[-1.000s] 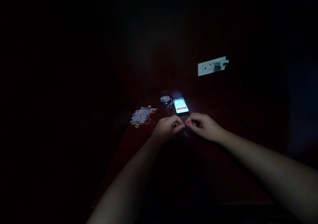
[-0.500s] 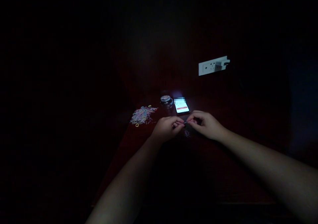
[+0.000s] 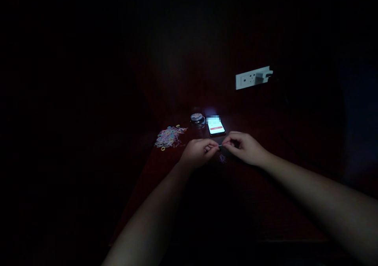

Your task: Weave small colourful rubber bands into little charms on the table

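Observation:
Between my two hands a small pale rubber band (image 3: 220, 145) is stretched into a short thin line. My left hand (image 3: 197, 152) pinches one end between thumb and fingertips, and my right hand (image 3: 244, 148) pinches the other end. Just below the fingertips, a small cluster of pale purple rubber bands (image 3: 222, 159) lies on the dark red table (image 3: 159, 179). Off to the left is a larger loose heap of rubber bands (image 3: 167, 137) in several colours, some yellow and blue. Dim light hides the finer detail of the fingers.
A small round lidded jar (image 3: 197, 120) stands behind my left hand. Beside it lies a phone (image 3: 217, 129) with its screen lit. On the wall at the back right is a white socket panel (image 3: 246, 80) with a plug (image 3: 261, 77) in it.
My right hand has shifted slightly up and away from the left, so the fingertips are further apart. The pale band now shows in the gap. Other things stay put.

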`<state>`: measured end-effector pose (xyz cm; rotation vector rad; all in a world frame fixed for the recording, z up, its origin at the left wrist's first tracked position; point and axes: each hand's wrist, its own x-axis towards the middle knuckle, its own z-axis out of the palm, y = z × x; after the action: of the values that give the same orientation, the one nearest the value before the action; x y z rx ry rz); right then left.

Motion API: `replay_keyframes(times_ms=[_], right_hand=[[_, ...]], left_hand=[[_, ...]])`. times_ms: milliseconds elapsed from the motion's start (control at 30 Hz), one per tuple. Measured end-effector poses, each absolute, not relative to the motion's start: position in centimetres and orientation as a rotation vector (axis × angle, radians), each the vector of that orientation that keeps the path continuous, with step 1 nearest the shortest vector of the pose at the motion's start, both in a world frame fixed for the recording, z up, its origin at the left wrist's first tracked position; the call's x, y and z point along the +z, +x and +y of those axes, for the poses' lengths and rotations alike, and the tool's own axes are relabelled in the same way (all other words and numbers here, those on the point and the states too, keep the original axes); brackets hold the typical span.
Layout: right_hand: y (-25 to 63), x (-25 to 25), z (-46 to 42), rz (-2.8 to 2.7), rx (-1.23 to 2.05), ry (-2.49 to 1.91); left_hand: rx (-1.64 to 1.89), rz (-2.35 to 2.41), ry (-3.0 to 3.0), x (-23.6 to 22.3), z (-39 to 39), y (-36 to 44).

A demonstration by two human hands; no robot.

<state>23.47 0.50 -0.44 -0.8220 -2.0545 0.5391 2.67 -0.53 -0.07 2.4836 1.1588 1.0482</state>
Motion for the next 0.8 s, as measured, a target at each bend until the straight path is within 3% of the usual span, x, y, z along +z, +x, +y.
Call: replay_keyframes(times_ms=[800], right_hand=[[23.51,-0.56,0.56,-2.053,0.534,-0.832]], left_hand=[[1.026,1.192,2.464,-0.23,-0.45,2.49]])
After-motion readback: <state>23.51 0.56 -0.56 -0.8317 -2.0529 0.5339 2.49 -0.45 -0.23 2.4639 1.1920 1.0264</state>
